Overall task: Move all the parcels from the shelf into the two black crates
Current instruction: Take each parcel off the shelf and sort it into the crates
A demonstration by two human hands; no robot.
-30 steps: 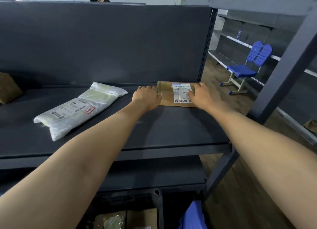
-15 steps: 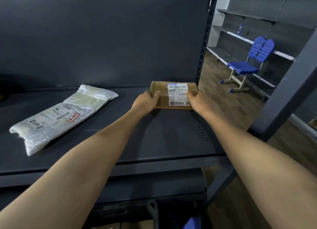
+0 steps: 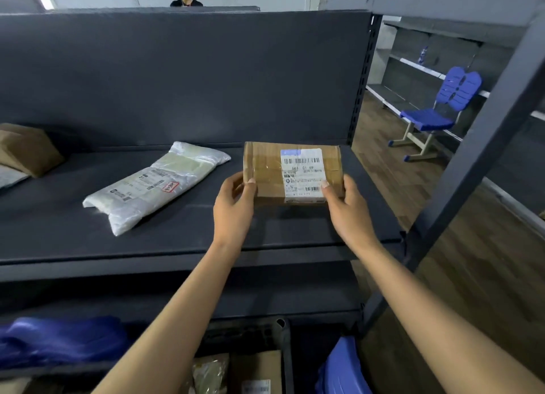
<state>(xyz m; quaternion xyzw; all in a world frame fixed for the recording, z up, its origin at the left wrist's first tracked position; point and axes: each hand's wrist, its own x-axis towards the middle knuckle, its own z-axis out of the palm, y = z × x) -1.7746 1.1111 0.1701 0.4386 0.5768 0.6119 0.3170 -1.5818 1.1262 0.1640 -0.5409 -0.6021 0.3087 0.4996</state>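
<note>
Both hands have it: left hand [image 3: 234,205] and right hand [image 3: 345,207] pinch the two short ends of the flat brown cardboard box with the white barcode label [image 3: 265,169], thumbs on top, the other fingers hidden underneath. The box hangs over the right end of the dark grey metal shelf board [image 3: 177,240], and the shadow beneath suggests it is clear of the surface. Its long axis runs left to right, square across the person, so neither hand is nearer. That is an even two-handed carry.

Here is what counts: the drop zone lies below and toward the body, under the shelf's front lip, where a dark crate wall [image 3: 284,352] shows with cardboard parcels [image 3: 259,367] beside it. So the box likely needs to come back over the lip, then down.

To the left, a white plastic mailer bag [image 3: 156,184] lies slantwise on the board, near the box but apart from it. A brown padded parcel [image 3: 26,148] sits at the far left edge.
</note>
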